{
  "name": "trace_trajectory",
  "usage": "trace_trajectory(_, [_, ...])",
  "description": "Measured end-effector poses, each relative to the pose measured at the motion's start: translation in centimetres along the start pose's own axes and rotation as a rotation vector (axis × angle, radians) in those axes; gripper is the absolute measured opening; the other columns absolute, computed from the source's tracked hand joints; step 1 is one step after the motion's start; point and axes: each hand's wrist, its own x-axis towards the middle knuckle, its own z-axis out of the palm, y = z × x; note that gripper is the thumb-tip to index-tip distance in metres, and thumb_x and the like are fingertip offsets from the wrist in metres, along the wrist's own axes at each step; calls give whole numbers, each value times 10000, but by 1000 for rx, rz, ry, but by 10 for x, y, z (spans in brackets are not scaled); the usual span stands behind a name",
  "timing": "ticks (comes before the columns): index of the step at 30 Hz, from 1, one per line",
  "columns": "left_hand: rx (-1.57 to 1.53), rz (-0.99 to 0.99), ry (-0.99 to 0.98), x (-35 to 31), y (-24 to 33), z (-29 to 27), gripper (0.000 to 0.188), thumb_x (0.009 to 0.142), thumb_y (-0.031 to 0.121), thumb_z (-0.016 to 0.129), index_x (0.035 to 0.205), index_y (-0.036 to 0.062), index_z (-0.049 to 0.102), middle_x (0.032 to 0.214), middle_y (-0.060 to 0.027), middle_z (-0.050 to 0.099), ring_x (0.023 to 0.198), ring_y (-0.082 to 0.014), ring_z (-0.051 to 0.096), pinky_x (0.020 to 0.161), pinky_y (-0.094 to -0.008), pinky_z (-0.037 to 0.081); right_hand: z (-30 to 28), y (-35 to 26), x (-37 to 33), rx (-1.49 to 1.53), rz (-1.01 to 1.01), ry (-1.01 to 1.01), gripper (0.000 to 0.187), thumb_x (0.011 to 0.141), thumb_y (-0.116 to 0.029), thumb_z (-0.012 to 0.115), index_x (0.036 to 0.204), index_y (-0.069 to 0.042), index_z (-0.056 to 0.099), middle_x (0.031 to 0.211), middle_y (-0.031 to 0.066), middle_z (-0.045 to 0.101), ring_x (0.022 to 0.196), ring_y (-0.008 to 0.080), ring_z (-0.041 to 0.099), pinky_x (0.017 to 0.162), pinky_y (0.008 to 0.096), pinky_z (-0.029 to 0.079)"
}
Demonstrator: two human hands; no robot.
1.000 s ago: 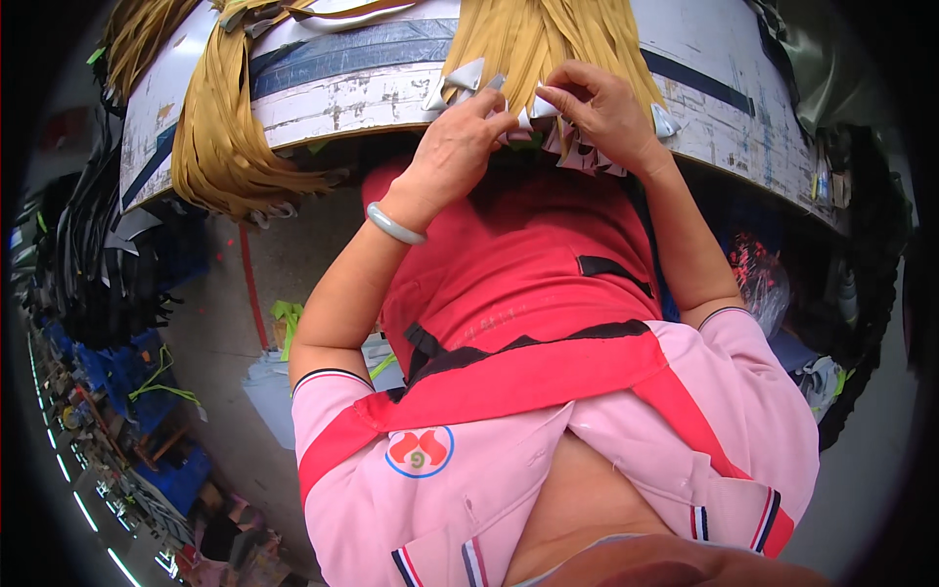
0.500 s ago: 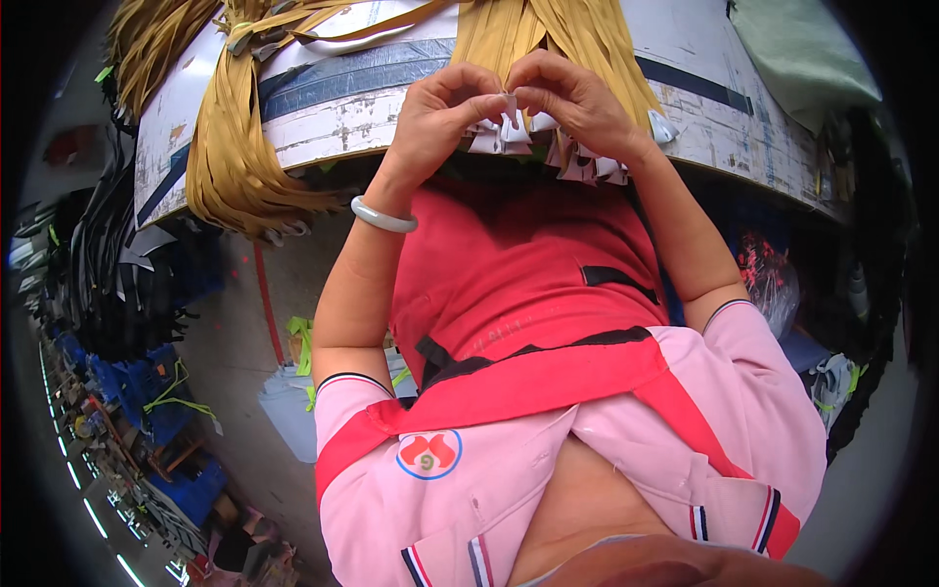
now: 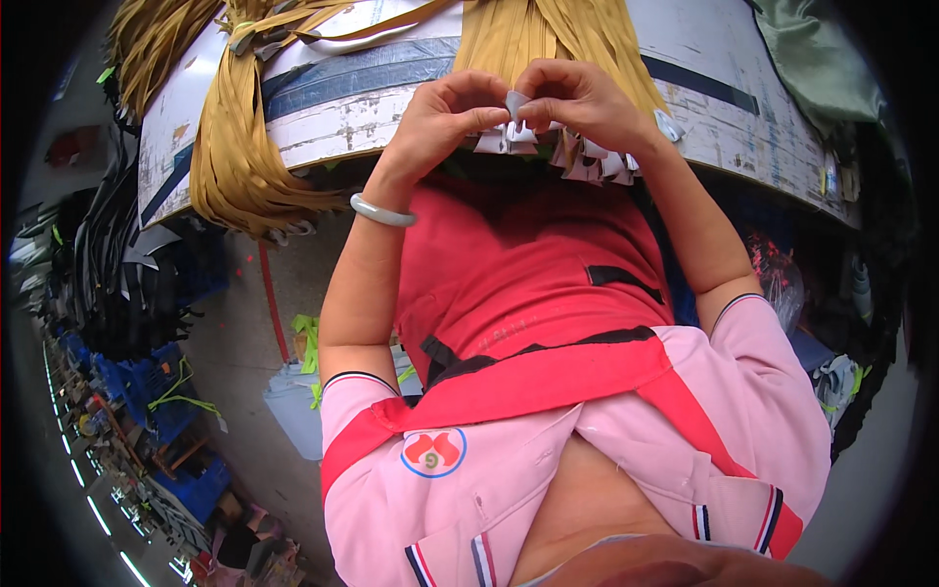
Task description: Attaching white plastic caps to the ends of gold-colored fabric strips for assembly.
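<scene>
Compared with a second ago, our right hand (image 3: 582, 103) has moved toward nine o'clock, so that its fingertips now meet those of our left hand (image 3: 445, 117) at a small pale tab (image 3: 515, 104). We see the tab right between the two sets of fingertips, toward twelve o'clock in the view, above the front edge of the table (image 3: 724, 147). Our right thumb and forefinger are closed on it in a pinch; the left thumb and forefinger curve close together just at its nine o'clock side, and we cannot tell whether they grip it too. Its long axis runs roughly from twelve to six, though our fingers cover part of it. It looks thin, flat and smooth, greyish white. Beyond it, toward twelve, we have tan straps (image 3: 504, 39), flat woven-looking bands lying lengthwise toward us, and just below our fingertips more folded white ends (image 3: 592, 161) hang over the edge. At ten o'clock another tan bundle (image 3: 230, 127) droops over the scuffed white tabletop, beside a strip of blue-grey tape (image 3: 367, 73). Our red apron (image 3: 548, 245) spreads toward six from our hands, its cloth softly creased.
</scene>
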Motion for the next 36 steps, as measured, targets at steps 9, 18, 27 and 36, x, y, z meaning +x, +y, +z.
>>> trace_trajectory(9, [284, 223, 127, 5, -4, -1, 92, 824, 6, 727, 895, 13, 669, 899, -14, 687, 787, -67, 620, 712, -223, 508, 13, -17, 3, -11, -41, 168, 97, 916, -87, 675, 921, -15, 610, 792, 15, 624, 693, 61, 598, 607, 215, 495])
trace_trajectory(18, [691, 578, 454, 2, -16, 34, 114, 866, -96, 616, 962, -35, 613, 911, -53, 603, 735, -122, 671, 656, -243, 606, 31, 22, 21, -892, -523, 641, 104, 828, -105, 690, 843, -96, 588, 813, 60, 577, 593, 260, 598, 515, 368, 479])
trace_trajectory(27, [114, 290, 117, 1, 1, 9, 116, 919, -38, 589, 1013, -61, 653, 1003, -77, 611, 921, -214, 695, 718, -327, 632, 33, 14, 15, -461, -593, 552, 119, 886, 2, 650, 992, -51, 635, 881, 41, 629, 714, 156, 650, 626, 283, 515])
trace_trajectory(36, [1026, 625, 215, 0, 4, 11, 103, 877, -96, 571, 943, -36, 623, 875, -59, 646, 800, -141, 692, 699, -250, 555, 34, -8, 4, -264, -108, 456, 158, 936, -174, 665, 896, -25, 628, 676, -21, 563, 615, 52, 531, 545, 212, 426])
